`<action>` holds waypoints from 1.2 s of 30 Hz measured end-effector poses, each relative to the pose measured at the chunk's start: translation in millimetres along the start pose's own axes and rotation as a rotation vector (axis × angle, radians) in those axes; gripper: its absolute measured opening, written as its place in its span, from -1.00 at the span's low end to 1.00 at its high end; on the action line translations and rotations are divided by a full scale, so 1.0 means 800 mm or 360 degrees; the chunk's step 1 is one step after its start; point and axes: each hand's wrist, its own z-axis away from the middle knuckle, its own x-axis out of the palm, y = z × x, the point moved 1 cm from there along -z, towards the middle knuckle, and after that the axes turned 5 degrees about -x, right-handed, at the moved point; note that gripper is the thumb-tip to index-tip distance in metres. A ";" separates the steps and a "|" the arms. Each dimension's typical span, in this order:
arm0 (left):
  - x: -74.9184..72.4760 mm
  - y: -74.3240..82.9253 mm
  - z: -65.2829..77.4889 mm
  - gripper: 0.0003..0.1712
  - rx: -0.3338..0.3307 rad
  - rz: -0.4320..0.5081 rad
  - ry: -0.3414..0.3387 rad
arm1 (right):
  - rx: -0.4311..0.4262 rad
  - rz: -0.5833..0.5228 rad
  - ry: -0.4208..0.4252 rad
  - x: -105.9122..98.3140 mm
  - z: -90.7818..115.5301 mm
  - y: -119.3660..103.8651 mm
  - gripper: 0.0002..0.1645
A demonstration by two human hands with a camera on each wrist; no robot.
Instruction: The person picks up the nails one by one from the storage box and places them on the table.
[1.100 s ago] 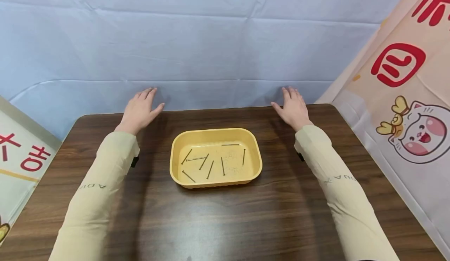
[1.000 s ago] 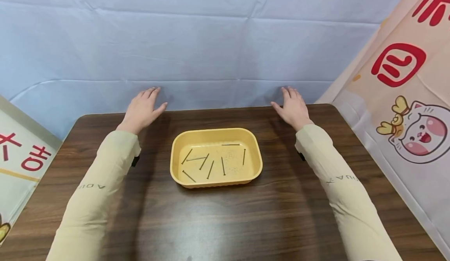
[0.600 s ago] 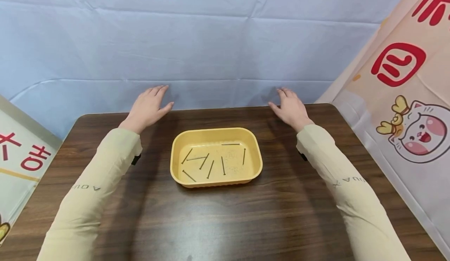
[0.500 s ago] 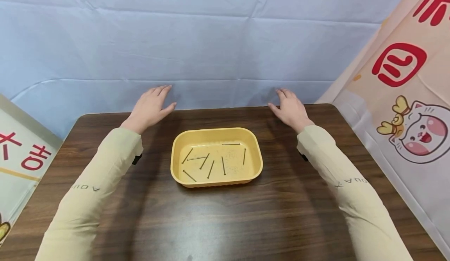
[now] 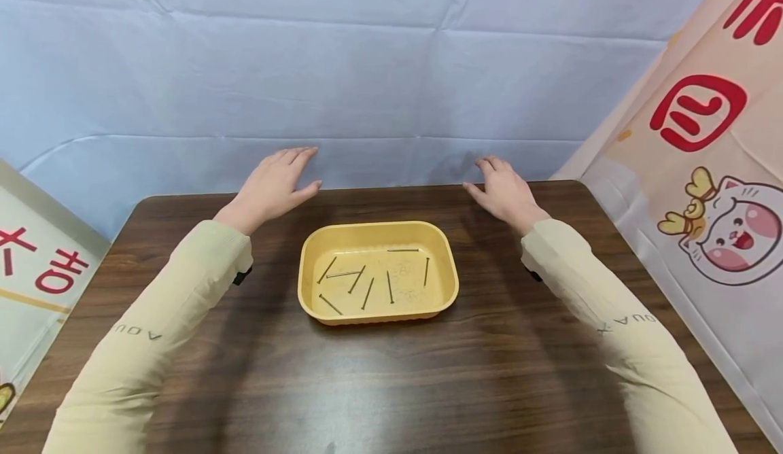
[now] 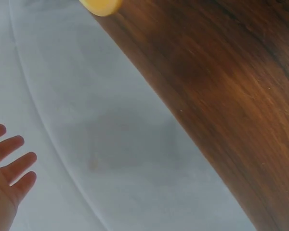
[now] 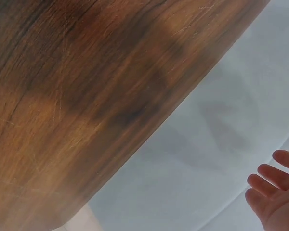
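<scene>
A shallow yellow plastic tray (image 5: 378, 319) with rounded corners sits on the dark wooden table. Several thin dark nails (image 5: 368, 293) lie scattered on its floor. My left hand (image 5: 275, 185) hovers beyond the tray's far left side, fingers extended and thumb apart, holding nothing. On the other side my right hand (image 5: 503, 192) is raised near the far table edge, also without anything in it. The left wrist view shows the left fingers (image 6: 20, 166) spread, with a yellow corner of the tray at the top. In the right wrist view the right fingers (image 7: 274, 180) look relaxed.
The wooden table (image 5: 367, 386) ends just behind the tray. A pale cloth backdrop (image 5: 367, 87) hangs behind it. A printed banner (image 5: 691, 168) stands along the right side, and another banner (image 5: 49, 264) is at the left.
My left hand has moved to the right, inward over the far edge. The right hand has shifted slightly left. Tray and nails stay in place.
</scene>
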 end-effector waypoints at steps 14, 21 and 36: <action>-0.016 0.022 0.004 -0.30 0.0056 0.0018 -0.0090 | -0.0129 0.0019 -0.0001 -0.007 0.014 -0.023 -0.28; -0.025 0.033 0.005 -0.31 0.0085 0.0013 -0.0152 | -0.0170 0.0012 0.0006 -0.010 0.019 -0.031 -0.29; -0.037 0.055 0.009 -0.37 0.0126 0.0009 -0.0229 | -0.0275 -0.0007 0.0056 -0.008 0.033 -0.053 -0.33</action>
